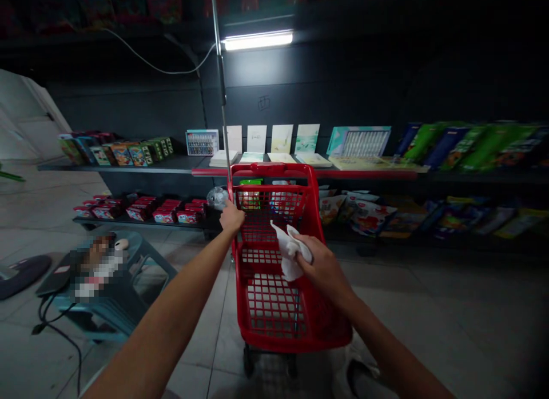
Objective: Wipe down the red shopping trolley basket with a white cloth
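Observation:
A red plastic shopping cart (pixel 274 307) with a grid-patterned basket stands in front of me on small wheels. My left hand (pixel 232 217) grips the far left corner of its rim, next to a thin metal pole (pixel 220 73) rising from that corner. My right hand (pixel 322 267) is over the basket's right side and holds a crumpled white cloth (pixel 289 251). The cloth touches the red mesh. A green item (pixel 251 193) shows through the mesh at the far end, but I cannot tell whether it lies inside the basket.
Dark shelves (pixel 128 167) run along the back wall, holding boxed toys, books and colourful packets. A blue plastic stool (pixel 111 290) with a pixelated object on it stands at left, with black cable (pixel 60 324) on the tiled floor. A lit tube lamp (pixel 257 40) hangs above.

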Demonstrator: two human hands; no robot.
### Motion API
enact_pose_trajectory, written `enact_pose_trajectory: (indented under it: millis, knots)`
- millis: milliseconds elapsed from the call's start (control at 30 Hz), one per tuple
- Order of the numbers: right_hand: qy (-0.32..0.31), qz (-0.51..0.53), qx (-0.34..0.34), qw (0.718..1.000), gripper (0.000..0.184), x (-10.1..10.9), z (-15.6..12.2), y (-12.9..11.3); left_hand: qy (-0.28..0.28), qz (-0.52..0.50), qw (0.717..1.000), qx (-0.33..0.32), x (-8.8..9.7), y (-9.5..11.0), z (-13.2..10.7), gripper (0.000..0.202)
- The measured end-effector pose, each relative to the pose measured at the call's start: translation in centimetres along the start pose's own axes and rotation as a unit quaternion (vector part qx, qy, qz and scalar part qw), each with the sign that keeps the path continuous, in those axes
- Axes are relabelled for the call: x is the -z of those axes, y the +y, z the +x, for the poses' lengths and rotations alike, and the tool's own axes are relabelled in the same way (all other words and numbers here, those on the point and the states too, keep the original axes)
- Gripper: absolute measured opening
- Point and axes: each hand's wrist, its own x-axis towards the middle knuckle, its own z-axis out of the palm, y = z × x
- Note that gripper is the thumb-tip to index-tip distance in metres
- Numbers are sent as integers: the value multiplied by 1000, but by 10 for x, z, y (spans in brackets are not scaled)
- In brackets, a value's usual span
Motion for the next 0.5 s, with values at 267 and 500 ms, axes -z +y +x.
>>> enact_pose_trajectory:
  millis: [267, 500]
  knots:
    - [117, -20, 11, 993, 41, -80, 145, -37, 10, -5, 1000, -3, -3, -3, -9, 45]
    - [36, -200, 32, 979, 38, -151, 180, -29, 7, 8, 1000, -2, -3, -5, -14, 40]
